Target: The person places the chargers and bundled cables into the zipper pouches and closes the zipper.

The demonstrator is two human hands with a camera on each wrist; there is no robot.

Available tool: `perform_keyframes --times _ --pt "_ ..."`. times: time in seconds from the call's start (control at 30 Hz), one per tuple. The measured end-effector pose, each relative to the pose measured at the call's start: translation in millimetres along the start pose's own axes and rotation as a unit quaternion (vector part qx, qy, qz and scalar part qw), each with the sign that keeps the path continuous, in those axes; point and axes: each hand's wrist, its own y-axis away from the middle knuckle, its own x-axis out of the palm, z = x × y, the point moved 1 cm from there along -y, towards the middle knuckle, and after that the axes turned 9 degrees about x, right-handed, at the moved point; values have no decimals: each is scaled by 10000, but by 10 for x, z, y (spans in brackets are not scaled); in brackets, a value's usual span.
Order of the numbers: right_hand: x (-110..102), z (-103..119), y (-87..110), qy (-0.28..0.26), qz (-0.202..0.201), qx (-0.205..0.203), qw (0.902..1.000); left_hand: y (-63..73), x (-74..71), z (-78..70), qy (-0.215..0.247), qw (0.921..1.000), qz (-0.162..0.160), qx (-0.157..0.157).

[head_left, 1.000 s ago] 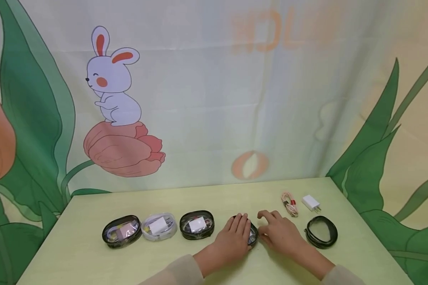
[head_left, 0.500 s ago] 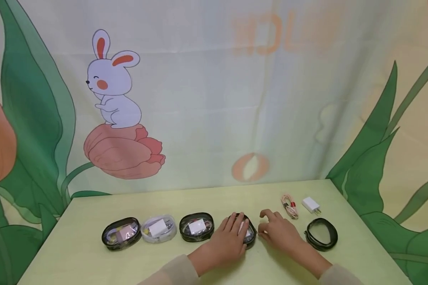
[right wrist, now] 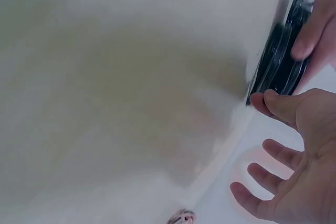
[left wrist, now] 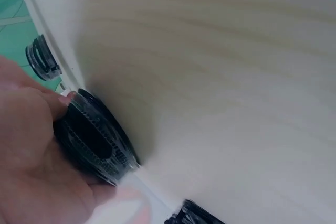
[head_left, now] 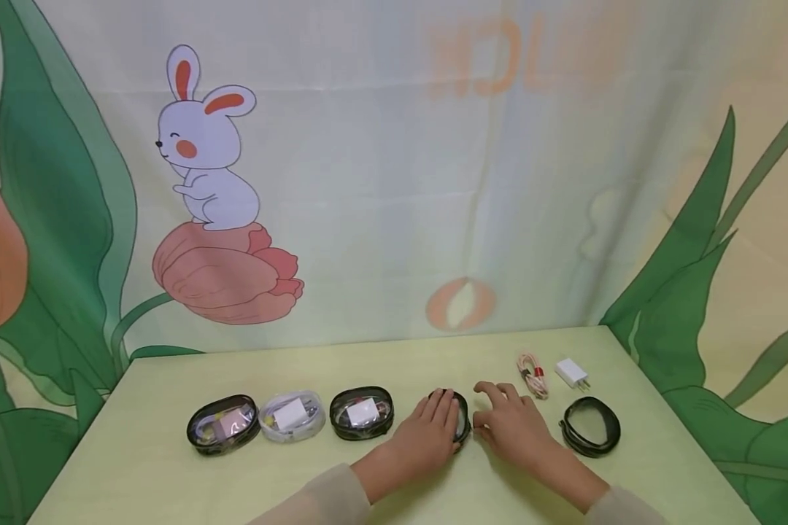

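Note:
In the head view, my left hand (head_left: pixel 428 434) presses a clear, black-edged oval pouch (head_left: pixel 463 418) to the table. Its fingers lie straight over the top and cover much of the pouch. The left wrist view shows the zipper (left wrist: pixel 97 135) along the pouch's side. At the pouch's right end, my right hand (right wrist: pixel 307 153) brings thumb and index fingertips together on the zipper pull, which they hide. Its other fingers are spread and bent, off the pouch.
Three filled pouches stand to the left: a black-edged one (head_left: pixel 223 425), a white-edged one (head_left: pixel 292 416) and another black-edged one (head_left: pixel 362 413). A flat black pouch (head_left: pixel 611 426) lies at right, behind it a pink cable (head_left: pixel 532 376) and a white charger (head_left: pixel 571 372). A curtain (head_left: pixel 368 219) backs the table.
My left hand's fingers spread a little half a second ago and are together again now. The pouch has shifted slightly left. My right hand stays at its right end.

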Motion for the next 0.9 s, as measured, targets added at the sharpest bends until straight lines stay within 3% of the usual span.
perform_keyframes --times 0.17,0.23,0.43,0.6,0.7,0.9 --pt "-2 -38 -89 108 -129 140 9998 67 47 40 -343 9980 -208 491" --pt "0 -22 -96 -17 -74 157 9998 80 57 69 -299 9980 -260 501" --pt "-22 170 -20 -478 225 295 9982 17 69 125 38 9998 -160 115" --pt "-6 251 28 -502 30 408 9979 -36 12 121 436 9989 -40 -188" --pt "-7 223 24 -352 -95 393 9986 -24 1 129 394 9990 -208 -32" --pt "45 65 -73 223 -221 689 9971 72 -9 153 -27 9975 -375 604"
